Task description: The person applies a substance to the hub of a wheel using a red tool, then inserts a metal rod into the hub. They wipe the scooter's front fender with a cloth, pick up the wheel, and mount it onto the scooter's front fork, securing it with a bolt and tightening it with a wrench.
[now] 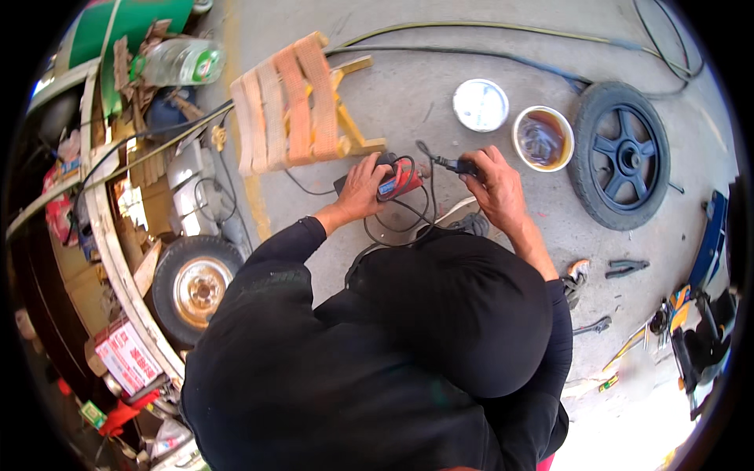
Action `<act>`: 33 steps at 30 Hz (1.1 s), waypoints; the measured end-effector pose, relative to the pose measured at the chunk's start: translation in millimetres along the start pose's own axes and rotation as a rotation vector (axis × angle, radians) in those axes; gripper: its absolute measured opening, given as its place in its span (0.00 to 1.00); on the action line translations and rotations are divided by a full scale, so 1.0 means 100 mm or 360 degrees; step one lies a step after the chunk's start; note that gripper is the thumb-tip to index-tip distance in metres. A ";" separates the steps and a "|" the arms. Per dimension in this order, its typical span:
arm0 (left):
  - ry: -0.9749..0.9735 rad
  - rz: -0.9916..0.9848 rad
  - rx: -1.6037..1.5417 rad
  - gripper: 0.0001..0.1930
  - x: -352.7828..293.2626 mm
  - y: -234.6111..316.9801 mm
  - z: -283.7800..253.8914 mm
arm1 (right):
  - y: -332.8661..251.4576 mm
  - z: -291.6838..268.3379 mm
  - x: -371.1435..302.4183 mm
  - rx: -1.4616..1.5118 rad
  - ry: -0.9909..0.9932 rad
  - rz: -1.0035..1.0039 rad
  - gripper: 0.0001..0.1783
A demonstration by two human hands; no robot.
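Note:
My left hand (360, 188) is closed around a red and black boxy device (399, 187) with a dark cable looped over it. In my right hand (496, 188), the fingers pinch a black plug-like cable end (466, 167); its exact kind is hard to make out. The dark cable (428, 206) hangs in loops between the two hands, above the concrete floor. Beyond my right hand stand a white tub of brown, glossy contents (562, 133) and a round white lid (481, 105). A black-spoked wheel with a tyre (603, 177) lies to their right.
A low stool with a woven strap seat (275, 110) stands beyond my left hand. Hoses (487, 52) cross the floor behind. Pliers (627, 268) and a wrench (594, 326) lie at right. A rusty-rimmed wheel (199, 289) and a cluttered shelf frame (118, 243) are at left.

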State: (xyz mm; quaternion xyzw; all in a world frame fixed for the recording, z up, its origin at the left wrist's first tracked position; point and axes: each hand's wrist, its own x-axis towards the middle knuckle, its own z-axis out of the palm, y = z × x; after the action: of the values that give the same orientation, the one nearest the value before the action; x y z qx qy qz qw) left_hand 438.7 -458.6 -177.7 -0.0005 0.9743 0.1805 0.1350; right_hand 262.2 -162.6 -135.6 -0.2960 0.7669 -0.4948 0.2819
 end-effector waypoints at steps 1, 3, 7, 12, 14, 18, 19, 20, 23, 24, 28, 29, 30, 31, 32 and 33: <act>-0.0098 0.0030 0.0076 0.41 -0.13 -0.07 -0.12 | -0.02 0.11 0.16 0.0150 -0.0196 -0.0096 0.16; -0.0291 0.0114 0.0223 0.41 -0.30 -0.22 -0.42 | 0.02 0.41 0.41 0.0340 -0.0796 -0.0106 0.23; -0.0532 0.0205 0.0640 0.32 -0.62 -0.88 -0.65 | 0.11 0.85 0.38 0.0666 -0.0978 0.0001 0.32; -0.0682 0.0220 0.0774 0.17 -1.16 -1.70 -0.86 | 0.33 -0.04 -0.11 0.0122 -0.0828 0.0101 0.38; -0.0789 0.0164 0.0849 0.20 -1.28 -2.03 -0.97 | 0.36 -0.64 -0.43 0.0074 -0.0758 0.0357 0.38; -0.1064 -0.0069 0.1151 0.22 -1.03 -2.86 -1.11 | 0.14 -1.71 -1.32 -0.0126 -0.0309 0.0876 0.37; -0.1051 -0.0214 0.1118 0.22 -1.06 -2.73 -1.07 | 0.13 -1.95 -1.47 -0.0260 -0.0188 0.0961 0.38; -0.1051 -0.0272 0.1110 0.22 -0.99 -2.72 -1.07 | 0.18 -2.10 -1.76 -0.0279 0.0016 0.1035 0.37; -0.1010 -0.0405 0.1085 0.21 -0.87 -2.66 -1.09 | 0.40 -2.40 -2.54 -0.0467 0.0566 0.1232 0.35; -0.1013 -0.0409 0.1072 0.21 -0.75 -2.66 -1.12 | 0.51 -2.35 -2.83 -0.0581 0.0657 0.1339 0.33; -0.0950 -0.0431 0.1002 0.21 -0.43 -2.50 -1.15 | 0.79 -1.62 -3.43 -0.0596 0.0505 0.1652 0.26; -0.0937 -0.0425 0.0978 0.21 -0.36 -2.42 -1.16 | 0.88 -1.39 -3.48 -0.0549 0.0453 0.1659 0.25; -0.0918 -0.0423 0.0948 0.21 -0.31 -2.34 -1.16 | 0.95 -1.18 -3.48 -0.0723 0.0407 0.1561 0.25; -0.0894 -0.0414 0.0926 0.21 -0.26 -2.24 -1.18 | 1.12 -0.92 -3.50 -0.0940 0.0464 0.1430 0.26; -0.0851 -0.0419 0.0899 0.21 -0.22 -2.13 -1.20 | 1.14 -0.79 -3.32 -0.0897 0.0457 0.1583 0.28; -0.0817 -0.0413 0.0861 0.21 -0.21 -2.01 -1.19 | 1.14 -0.71 -3.12 -0.0908 0.0569 0.1560 0.26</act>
State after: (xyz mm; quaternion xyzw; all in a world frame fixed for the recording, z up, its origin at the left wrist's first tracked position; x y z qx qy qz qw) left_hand 437.7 -689.5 -136.2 -0.0429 0.9131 -0.1070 0.3911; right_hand 398.4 146.4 -172.3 0.1164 0.9524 -0.1234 0.2533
